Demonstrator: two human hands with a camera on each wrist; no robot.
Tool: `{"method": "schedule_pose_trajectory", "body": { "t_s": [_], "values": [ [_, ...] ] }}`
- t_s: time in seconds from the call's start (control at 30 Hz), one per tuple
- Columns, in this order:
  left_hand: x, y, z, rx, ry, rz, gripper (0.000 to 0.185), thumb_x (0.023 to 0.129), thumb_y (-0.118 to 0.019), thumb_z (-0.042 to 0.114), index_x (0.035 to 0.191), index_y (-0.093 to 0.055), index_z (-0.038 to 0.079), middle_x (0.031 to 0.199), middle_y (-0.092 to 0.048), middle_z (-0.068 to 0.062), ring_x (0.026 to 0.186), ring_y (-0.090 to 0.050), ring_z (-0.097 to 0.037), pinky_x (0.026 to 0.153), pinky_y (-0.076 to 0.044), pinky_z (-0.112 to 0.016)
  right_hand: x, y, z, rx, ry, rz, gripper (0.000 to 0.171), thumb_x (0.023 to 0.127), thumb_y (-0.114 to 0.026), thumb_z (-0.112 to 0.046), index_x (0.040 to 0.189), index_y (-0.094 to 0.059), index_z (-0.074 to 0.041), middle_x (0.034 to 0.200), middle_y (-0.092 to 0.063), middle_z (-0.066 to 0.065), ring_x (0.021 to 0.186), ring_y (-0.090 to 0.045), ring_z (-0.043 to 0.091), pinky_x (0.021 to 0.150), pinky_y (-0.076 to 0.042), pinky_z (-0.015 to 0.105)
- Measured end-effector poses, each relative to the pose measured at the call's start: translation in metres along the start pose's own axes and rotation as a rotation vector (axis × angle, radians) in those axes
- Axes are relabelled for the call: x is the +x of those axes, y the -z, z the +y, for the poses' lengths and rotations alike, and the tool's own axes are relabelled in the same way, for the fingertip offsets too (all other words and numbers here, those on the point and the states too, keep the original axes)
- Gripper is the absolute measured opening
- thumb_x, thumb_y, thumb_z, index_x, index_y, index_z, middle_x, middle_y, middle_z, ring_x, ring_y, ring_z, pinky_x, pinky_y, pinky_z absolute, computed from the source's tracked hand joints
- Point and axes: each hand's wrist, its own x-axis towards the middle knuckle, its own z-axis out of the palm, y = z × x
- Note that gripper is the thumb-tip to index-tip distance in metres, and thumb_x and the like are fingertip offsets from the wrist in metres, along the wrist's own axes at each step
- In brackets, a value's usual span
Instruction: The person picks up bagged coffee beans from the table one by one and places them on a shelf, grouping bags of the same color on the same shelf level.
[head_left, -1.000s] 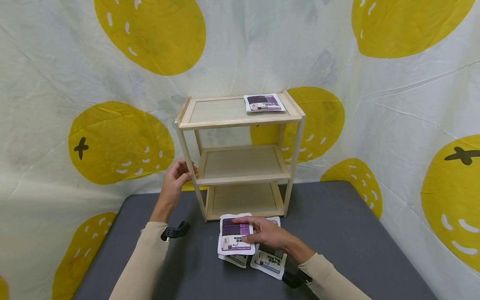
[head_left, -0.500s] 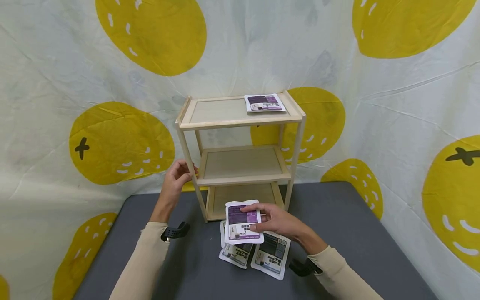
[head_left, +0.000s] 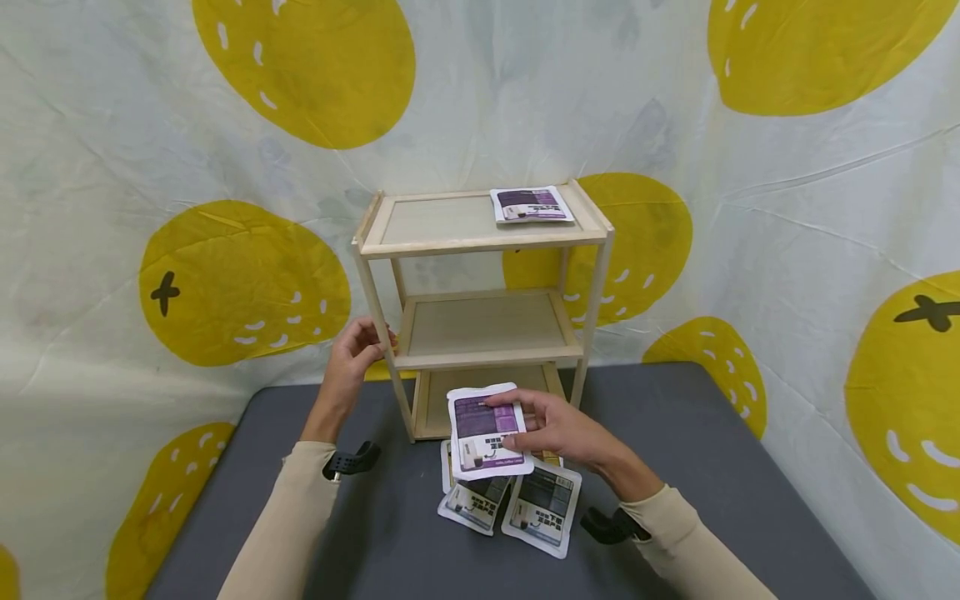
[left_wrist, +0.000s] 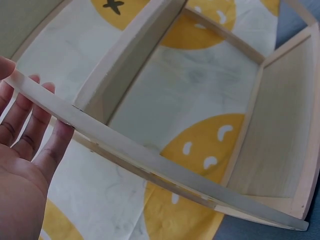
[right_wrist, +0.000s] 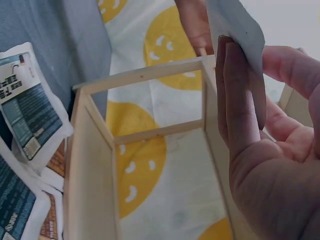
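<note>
Behind everything hangs a pale cloth [head_left: 465,83] printed with big yellow fruit, some marked with a dark cross. Before it spreads a dark grey table [head_left: 697,467], and on this, near its far edge, stands a wooden shelf [head_left: 480,247] with three tiers. Two beige sleeves [head_left: 277,521] reach in from the near side. The person's left hand [head_left: 349,354] holds the shelf's left front post [head_left: 372,300] near the middle tier, fingers bent behind it and the thumb on the other side (the left wrist view shows this best). The right hand [head_left: 558,427] pinches a purple and white packet [head_left: 487,433] between thumb and fingers. That packet is held up off the table before the bottom tier, its printed face turned toward the head camera. Another purple packet [head_left: 531,205] lies on the top tier, toward the right end. Under and beside the held one, on the table just before the shelf, lie two dark-printed packets [head_left: 543,510], side by side and slightly askew, over packets with orange-brown print [right_wrist: 48,215] that are mostly covered; how many are underneath I cannot tell. Smallest are the black straps [head_left: 351,461], one at each wrist.
</note>
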Motion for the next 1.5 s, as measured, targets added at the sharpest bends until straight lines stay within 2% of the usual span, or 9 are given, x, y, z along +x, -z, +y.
{"method": "schedule_pose_trajectory", "body": {
  "t_s": [0.3,0.8,1.07,1.3,1.5],
  "values": [
    [0.000,0.000,0.001,-0.009,-0.009,-0.009,0.028,0.100,-0.055,0.000,0.124,-0.049,-0.013,0.109,-0.060,-0.023,0.099,-0.062,-0.031,0.083,-0.054,-0.029,0.000,0.003,-0.021,0.000,0.043,0.017,0.060,0.093,-0.067,0.001,0.150,-0.047,-0.007,0.128,-0.065,0.025,0.105,-0.071,0.032,0.083,-0.060,0.040],
    [-0.001,0.000,0.001,0.011,0.007,-0.010,0.025,0.101,-0.055,0.003,0.123,-0.051,-0.008,0.109,-0.061,-0.018,0.101,-0.061,-0.030,0.085,-0.054,-0.029,-0.001,0.006,-0.054,-0.020,0.068,0.005,0.062,0.093,-0.069,-0.001,0.150,-0.045,-0.008,0.128,-0.065,0.022,0.104,-0.070,0.031,0.080,-0.060,0.041],
    [-0.001,0.001,-0.001,-0.001,-0.006,-0.007,0.023,0.100,-0.054,0.000,0.121,-0.052,-0.009,0.110,-0.059,-0.027,0.097,-0.063,-0.031,0.082,-0.055,-0.029,0.000,0.007,-0.072,-0.036,0.090,0.022,0.062,0.092,-0.069,0.001,0.149,-0.046,-0.006,0.130,-0.062,0.025,0.107,-0.070,0.035,0.085,-0.059,0.048],
    [-0.001,0.001,0.000,-0.004,-0.005,-0.012,0.024,0.100,-0.054,0.000,0.122,-0.052,-0.009,0.111,-0.058,-0.028,0.099,-0.063,-0.030,0.083,-0.056,-0.029,0.002,0.011,-0.088,-0.097,0.119,0.063,0.061,0.092,-0.072,-0.003,0.148,-0.049,-0.010,0.129,-0.061,0.023,0.102,-0.070,0.036,0.081,-0.061,0.041],
    [-0.001,0.001,0.000,0.010,-0.002,-0.011,0.027,0.100,-0.054,0.001,0.124,-0.050,-0.011,0.112,-0.060,-0.024,0.100,-0.061,-0.029,0.084,-0.055,-0.028,0.004,0.014,-0.100,-0.120,0.122,0.080,0.061,0.091,-0.073,-0.002,0.147,-0.051,-0.012,0.129,-0.060,0.022,0.101,-0.071,0.035,0.083,-0.060,0.041]
  ]
}}
